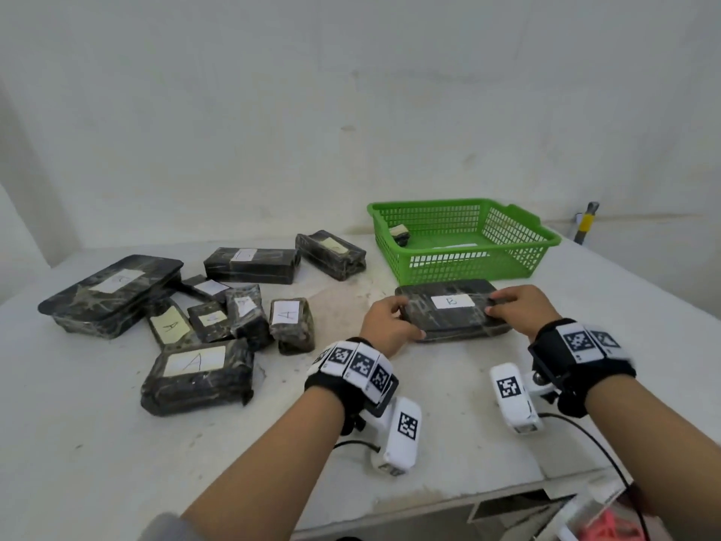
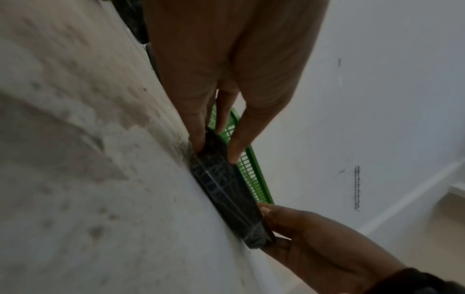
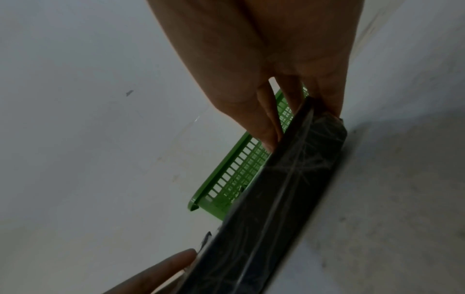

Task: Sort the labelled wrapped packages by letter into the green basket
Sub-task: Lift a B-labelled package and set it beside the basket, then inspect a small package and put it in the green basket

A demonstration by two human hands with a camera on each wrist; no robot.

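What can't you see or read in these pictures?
- Small package in the green basket: head view, too small and half behind the wall to read its label.
- Far packages: head view, labels too blurred to read.
- B package: in both wrist views only its edge shows, so the label is hidden; the left hand and right hand cover its ends.

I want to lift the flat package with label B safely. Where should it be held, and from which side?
Best at its two short ends, one hand from each side. The B package lies flat and long in front of the basket, and is probably too wide for one hand. The left hand and right hand already hold it so, fingers over the top edge and thumbs at the side.
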